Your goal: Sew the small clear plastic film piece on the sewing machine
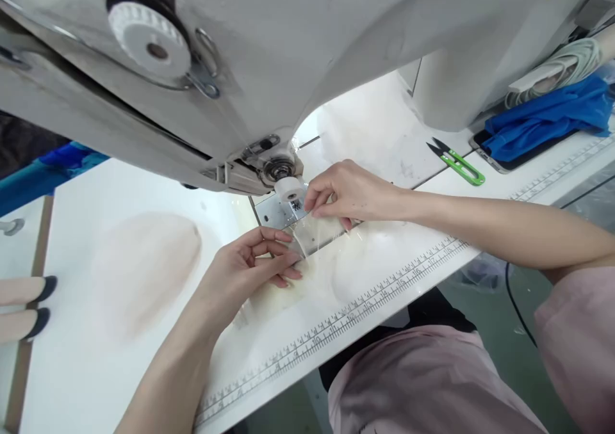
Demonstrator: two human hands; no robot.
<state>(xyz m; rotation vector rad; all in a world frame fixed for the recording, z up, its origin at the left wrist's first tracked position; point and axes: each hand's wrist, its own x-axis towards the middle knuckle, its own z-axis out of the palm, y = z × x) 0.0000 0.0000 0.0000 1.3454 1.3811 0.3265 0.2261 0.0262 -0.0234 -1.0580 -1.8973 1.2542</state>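
Observation:
My left hand (259,261) pinches a thin, see-through cream fabric (278,296) in front of the needle plate, thumb against fingers. Close to the presser-foot area of the sewing machine (336,43), my right hand (343,194) has its thumb and fingers closed together. What lies between them is too small to make out. Fine pale threads (300,239) run between the two hands. Just left of my right fingertips is a small white round knob (289,189), above the metal needle plate (273,213).
Green thread snips (459,162) lie right, near a phone (509,162) under blue cloth (550,117). A coiled pale cord (562,69) sits behind. A sheer beige piece (148,274) lies left. A printed ruler (336,325) follows the table's front edge.

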